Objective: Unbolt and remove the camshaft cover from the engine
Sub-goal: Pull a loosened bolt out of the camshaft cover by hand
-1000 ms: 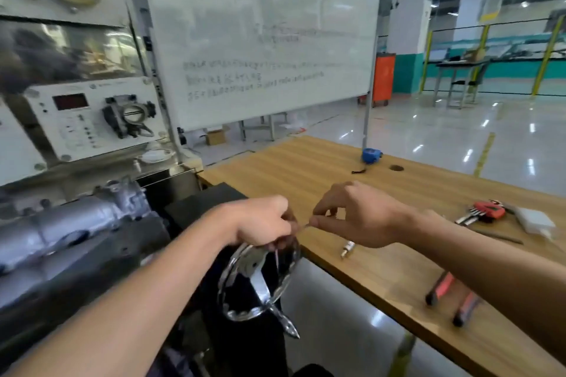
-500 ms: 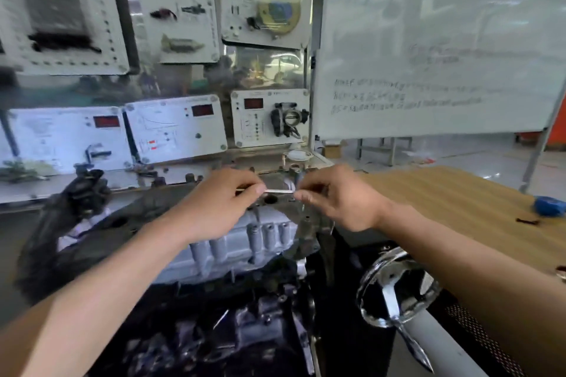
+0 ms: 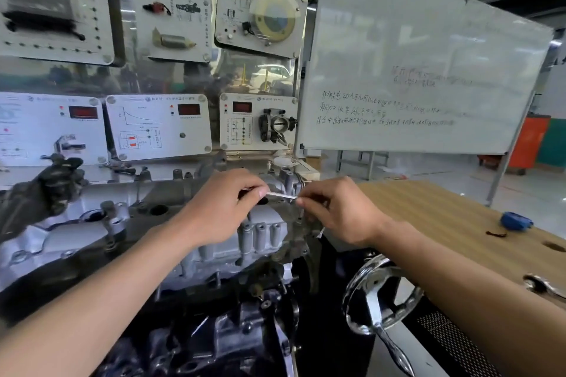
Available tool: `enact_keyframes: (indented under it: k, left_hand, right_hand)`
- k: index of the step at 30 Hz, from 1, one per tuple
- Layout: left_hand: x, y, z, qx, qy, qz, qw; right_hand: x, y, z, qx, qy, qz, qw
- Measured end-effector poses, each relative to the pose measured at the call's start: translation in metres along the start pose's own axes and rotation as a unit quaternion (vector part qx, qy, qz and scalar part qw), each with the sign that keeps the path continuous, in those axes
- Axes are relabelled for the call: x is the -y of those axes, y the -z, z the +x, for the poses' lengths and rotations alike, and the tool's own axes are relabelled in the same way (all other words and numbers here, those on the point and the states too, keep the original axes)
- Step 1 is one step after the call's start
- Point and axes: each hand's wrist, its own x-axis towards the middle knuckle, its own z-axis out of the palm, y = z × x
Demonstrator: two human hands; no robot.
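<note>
The engine [image 3: 214,300] stands on its stand in front of me, with the silver camshaft cover [image 3: 92,232] running across its top. Both hands hover over the cover's right end. My left hand [image 3: 223,205] grips a dark handle with a thin silver tool shaft [image 3: 280,195] sticking out to the right. My right hand [image 3: 340,211] pinches the far tip of that shaft between thumb and fingers. The shaft lies level, just above the cover.
A chrome handwheel [image 3: 381,297] juts out at the engine stand's right. The wooden table [image 3: 453,223] on the right carries a blue object [image 3: 516,220] and a wrench [image 3: 542,286]. Instrument panels [image 3: 159,125] and a whiteboard [image 3: 422,70] stand behind.
My view swung left from the wooden table to the engine. Both hands moved with the thin tool from above the handwheel to over the cover's right end.
</note>
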Motion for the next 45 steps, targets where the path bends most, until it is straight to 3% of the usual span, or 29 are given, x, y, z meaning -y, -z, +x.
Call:
enact_keyframes:
  k: [16, 20, 35, 41, 45]
  left_hand:
    - [0.017, -0.002, 0.006, 0.058, -0.03, 0.108, 0.992]
    - [0.014, -0.001, -0.001, 0.044, -0.043, 0.135, 0.989]
    - [-0.005, 0.0, -0.025, 0.021, -0.09, 0.154, 0.984]
    - [-0.02, -0.008, -0.035, 0.001, -0.039, 0.155, 0.987]
    - [-0.048, -0.022, -0.049, -0.04, 0.027, 0.222, 0.974]
  right_hand:
    - [-0.001, -0.023, -0.005, -0.054, 0.046, -0.026, 0.997]
    - [-0.006, -0.024, -0.001, -0.072, 0.028, 0.001, 0.997]
    - [-0.012, -0.025, -0.007, -0.092, 0.11, -0.009, 0.99]
    - [-0.013, -0.022, -0.007, -0.06, 0.113, -0.032, 0.991]
    - [-0.014, -0.017, -0.008, -0.035, 0.123, -0.035, 0.991]
